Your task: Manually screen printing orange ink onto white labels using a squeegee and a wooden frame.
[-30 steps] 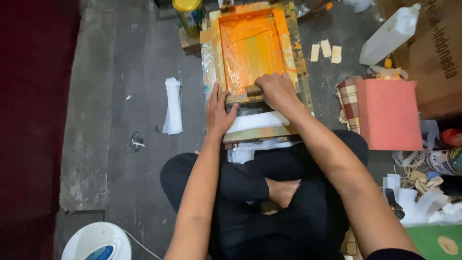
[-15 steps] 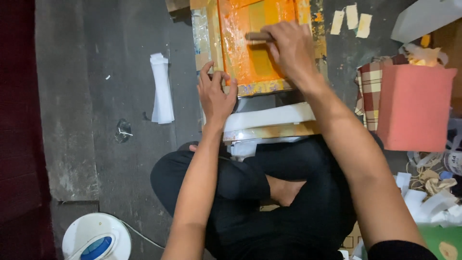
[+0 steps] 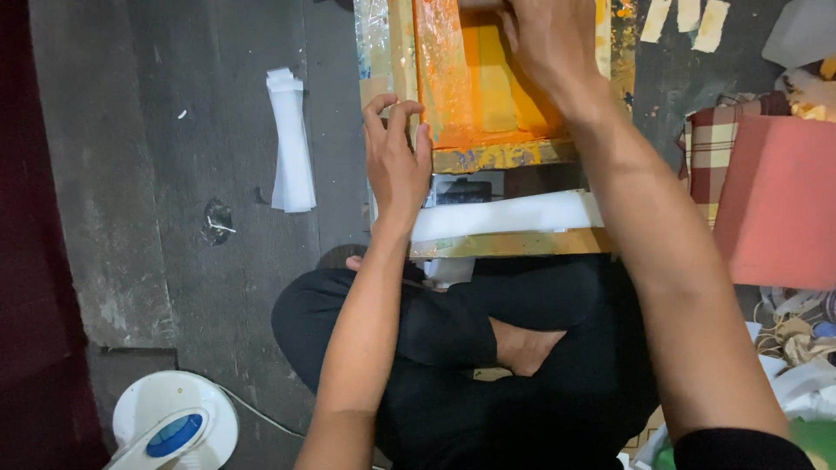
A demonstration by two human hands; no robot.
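Observation:
A wooden screen frame with orange ink on its mesh lies on the floor in front of my crossed legs. My left hand presses on the frame's near left corner, fingers curled over the wooden side. My right hand is at the far end of the orange mesh, closed around a squeegee. Only a sliver of that squeegee shows at the picture's top edge. A white strip lies on a yellow board just under the frame's near edge.
A stack of folded white sheets lies left of the frame on the grey floor. A red box and plaid cloth stand to the right. A white and blue fan base sits at bottom left. Pale tape strips lie at top right.
My right hand has pushed the squeegee from the frame's near edge away across the orange mesh. My left hand has stayed on the near left corner.

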